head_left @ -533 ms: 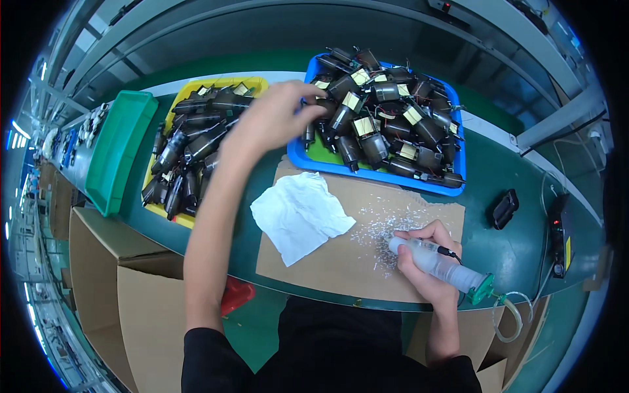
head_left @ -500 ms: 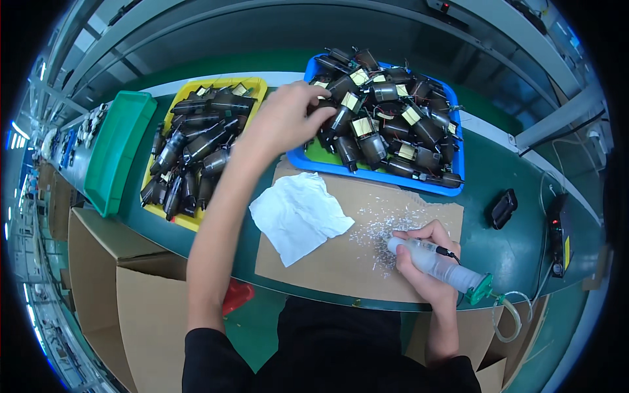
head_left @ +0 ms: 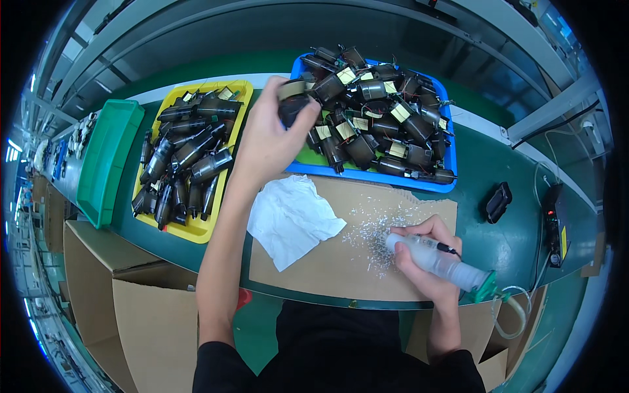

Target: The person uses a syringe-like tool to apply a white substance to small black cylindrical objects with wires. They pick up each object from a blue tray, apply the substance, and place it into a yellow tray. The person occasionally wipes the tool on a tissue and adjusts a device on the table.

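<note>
My left hand [head_left: 274, 128] is closed around a dark cylindrical part [head_left: 293, 108], slightly blurred, at the left edge of the blue tray [head_left: 372, 173]. That tray is heaped with similar dark cylinders, many with pale yellow labels and thin wires; they look like small motors. My right hand [head_left: 429, 259] grips a translucent dispensing syringe [head_left: 447, 270] with a green cap and an air hose. Its white tip points left, over small silvery bits [head_left: 378, 243] scattered on a cardboard sheet [head_left: 314, 268]. A crumpled white cloth [head_left: 288, 219] lies on the cardboard, left of the bits.
Left of my forearm, a yellow tray [head_left: 208, 226] holds more dark cylinders. Beyond it stands a narrow green tray [head_left: 98, 196]. A black holder [head_left: 498, 202] and a box with a red light [head_left: 554, 226] are at the right. Open cardboard boxes [head_left: 154, 327] stand below the table's left edge.
My left hand has closed on a dark cylindrical part and drawn it slightly left from the blue tray. My right hand still grips the syringe in nearly the same place.
</note>
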The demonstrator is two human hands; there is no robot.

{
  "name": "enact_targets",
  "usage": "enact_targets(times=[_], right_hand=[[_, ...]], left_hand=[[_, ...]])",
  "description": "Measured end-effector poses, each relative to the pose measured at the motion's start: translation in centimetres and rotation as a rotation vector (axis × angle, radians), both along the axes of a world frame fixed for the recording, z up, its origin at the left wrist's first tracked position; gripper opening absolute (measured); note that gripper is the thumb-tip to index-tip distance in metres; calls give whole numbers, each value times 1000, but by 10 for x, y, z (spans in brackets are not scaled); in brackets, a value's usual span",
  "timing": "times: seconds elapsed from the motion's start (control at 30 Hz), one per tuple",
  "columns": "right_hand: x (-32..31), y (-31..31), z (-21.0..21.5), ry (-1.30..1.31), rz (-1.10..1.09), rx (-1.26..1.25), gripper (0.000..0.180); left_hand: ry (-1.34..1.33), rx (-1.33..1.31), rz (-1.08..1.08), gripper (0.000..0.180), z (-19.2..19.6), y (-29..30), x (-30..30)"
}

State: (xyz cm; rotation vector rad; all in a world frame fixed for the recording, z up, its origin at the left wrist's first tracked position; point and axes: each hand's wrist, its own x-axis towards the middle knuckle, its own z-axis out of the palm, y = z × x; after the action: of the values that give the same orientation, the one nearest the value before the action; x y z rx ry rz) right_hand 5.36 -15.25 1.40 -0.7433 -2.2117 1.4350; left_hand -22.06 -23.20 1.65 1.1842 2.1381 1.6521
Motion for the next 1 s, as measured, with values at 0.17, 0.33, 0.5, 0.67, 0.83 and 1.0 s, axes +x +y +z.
enact_targets(times=[0.17,0.33,0.5,0.67,0.83,1.0], right_hand=[[-8,12,16,215,-90,40,24],[-18,8,54,447,-170,12,33],[-25,-7,63,450,-266,27,45],[-24,-22,62,389,-289,7,53],[-19,-29,64,501,-285,55,56],[8,-21,77,464,-116,-69,56]], left_hand=[[-566,260,-505,40,-6,2,38],[-1211,359,-859,67,-24,7,62],[-1265,321,-964,68,-32,6,68],[-1115,215,-1016,79,-31,-3,68],[-1027,128,-994,87,-26,-5,71],[-1076,146,-913,88,-29,-2,71]])
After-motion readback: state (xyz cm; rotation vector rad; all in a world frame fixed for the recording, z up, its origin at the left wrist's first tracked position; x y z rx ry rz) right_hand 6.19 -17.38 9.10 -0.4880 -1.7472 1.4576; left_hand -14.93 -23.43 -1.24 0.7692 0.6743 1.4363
